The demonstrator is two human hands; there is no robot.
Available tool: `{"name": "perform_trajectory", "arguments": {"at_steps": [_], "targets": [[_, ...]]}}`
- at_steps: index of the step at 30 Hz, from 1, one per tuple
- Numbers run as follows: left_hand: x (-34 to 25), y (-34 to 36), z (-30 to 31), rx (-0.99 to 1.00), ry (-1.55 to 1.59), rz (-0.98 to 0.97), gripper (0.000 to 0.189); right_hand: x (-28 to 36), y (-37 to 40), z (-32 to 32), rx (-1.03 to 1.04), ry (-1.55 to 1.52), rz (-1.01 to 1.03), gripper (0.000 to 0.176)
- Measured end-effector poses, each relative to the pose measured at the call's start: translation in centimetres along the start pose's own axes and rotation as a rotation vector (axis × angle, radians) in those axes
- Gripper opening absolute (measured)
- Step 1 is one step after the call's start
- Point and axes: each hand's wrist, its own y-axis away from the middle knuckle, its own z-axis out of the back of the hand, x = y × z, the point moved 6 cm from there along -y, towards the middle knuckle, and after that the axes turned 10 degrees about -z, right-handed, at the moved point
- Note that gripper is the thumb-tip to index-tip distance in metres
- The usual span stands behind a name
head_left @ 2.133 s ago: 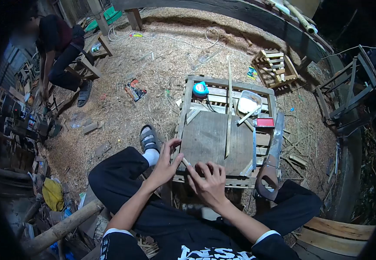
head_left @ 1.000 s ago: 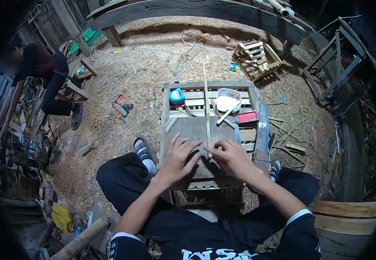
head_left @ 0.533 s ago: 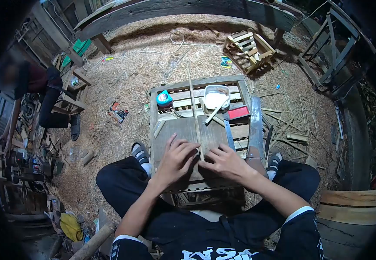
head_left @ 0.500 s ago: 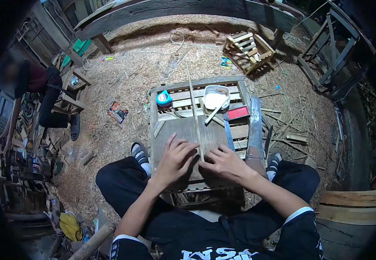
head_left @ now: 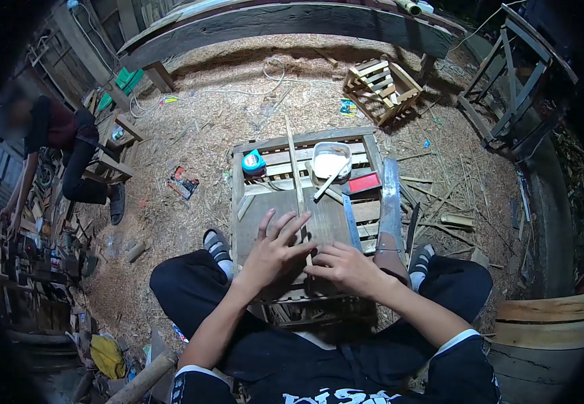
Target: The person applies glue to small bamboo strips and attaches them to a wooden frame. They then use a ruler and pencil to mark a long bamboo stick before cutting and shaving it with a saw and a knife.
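A long, thin wooden strip (head_left: 295,158) lies lengthwise over a dark board (head_left: 265,205) on the low slatted table (head_left: 305,137). My left hand (head_left: 275,250) rests on the strip's near part, fingers spread and thumb pointing to the right. Beside it, my right hand (head_left: 349,268) has its fingers curled in a pinch at the strip's near end; the fingertips partly hide the contact. Beyond the hands are a teal tape measure (head_left: 253,163), a white tub (head_left: 332,160) with a stick across it, a red rectangular piece (head_left: 364,182) and a metal blade (head_left: 351,222).
A large knife-like blade (head_left: 391,198) lies along the table's right side. A slatted wooden crate (head_left: 383,87) sits on the shavings-covered floor, with a long beam (head_left: 285,35) behind. Another person (head_left: 70,145) bends over at the left. Split bamboo pieces (head_left: 457,220) lie at the right.
My left fingers have spread and lifted apart more, and the left thumb sits closer to the right fingertips. The strip has shifted slightly. The view has moved a little.
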Motion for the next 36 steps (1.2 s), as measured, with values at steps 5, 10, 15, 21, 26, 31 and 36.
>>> {"name": "perform_trajectory", "arguments": {"at_steps": [5,10,15,21,26,31,36], "targets": [[-0.2,-0.3,-0.4,0.051,-0.11,-0.054,0.028,0.4,0.2,0.2,-0.008,0.069,-0.002,0.041],[-0.8,-0.4,0.6,-0.048,-0.199,-0.182,0.024,0.7,0.4,1.2,-0.021,0.094,0.016,0.038],[-1.3,-0.1,2.1,-0.166,-0.154,-0.182,0.025,1.8,0.3,2.3,-0.06,0.141,0.068,0.037],[-2.1,0.0,4.2,-0.252,-0.072,-0.242,0.032,3.1,-0.2,3.9,-0.192,0.292,0.154,0.035],[-2.0,0.4,4.6,-0.311,-0.069,-0.264,0.036,4.0,0.1,3.6,-0.404,0.414,0.248,0.027],[-2.1,0.3,5.5,-0.482,-0.009,-0.115,0.039,5.4,0.0,4.4,-0.378,0.455,0.273,0.021],[-1.5,0.5,6.7,-0.489,-0.059,0.004,0.042,5.3,-0.8,5.2,-0.399,0.436,0.237,0.025]]}}
